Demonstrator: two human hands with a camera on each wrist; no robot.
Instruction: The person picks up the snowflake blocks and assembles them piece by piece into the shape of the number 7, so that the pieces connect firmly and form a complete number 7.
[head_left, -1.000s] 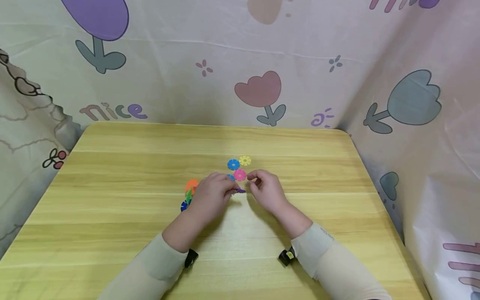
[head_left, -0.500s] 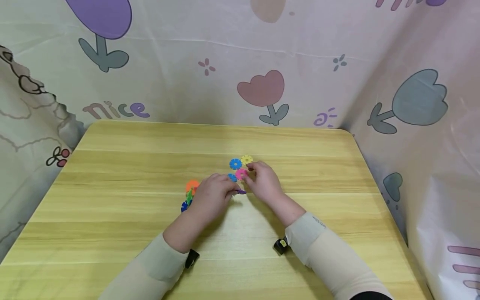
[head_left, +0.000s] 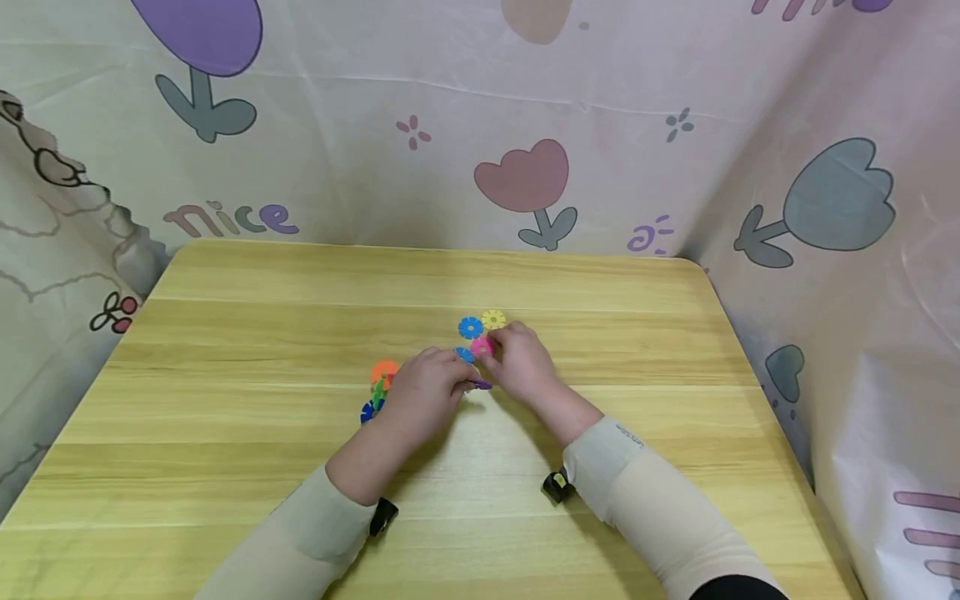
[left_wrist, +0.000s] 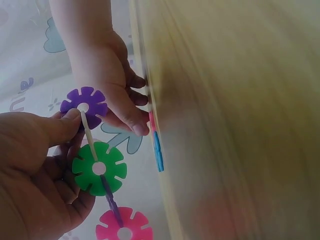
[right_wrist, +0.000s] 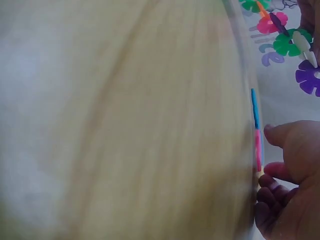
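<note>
In the left wrist view my left hand (left_wrist: 30, 170) pinches the purple notched disc (left_wrist: 95, 102) between thumb and fingers. A linked chain hangs from it: a white disc (left_wrist: 89, 135) seen edge-on, a green disc (left_wrist: 87, 170), a second purple disc (left_wrist: 111, 200) and a pink disc (left_wrist: 142, 225). The chain's far part shows left of that hand as an orange disc (head_left: 383, 371) and a dark blue disc (head_left: 367, 411). At the loose pink disc (head_left: 481, 346) on the table, my right hand (head_left: 521, 362) has thumb and forefinger spread near its rim; contact is unclear.
Two light blue discs, a farther one (head_left: 470, 327) and a nearer one (head_left: 465, 356), lie beside the loose pink disc. A yellow disc (head_left: 493, 319) lies behind it. The wooden table (head_left: 262, 333) ends at a patterned cloth (head_left: 360, 167) hung around it.
My right hand has moved forward and left, from beside the loose pink disc to its rim. The left hand keeps its hold on the purple disc, almost still.
</note>
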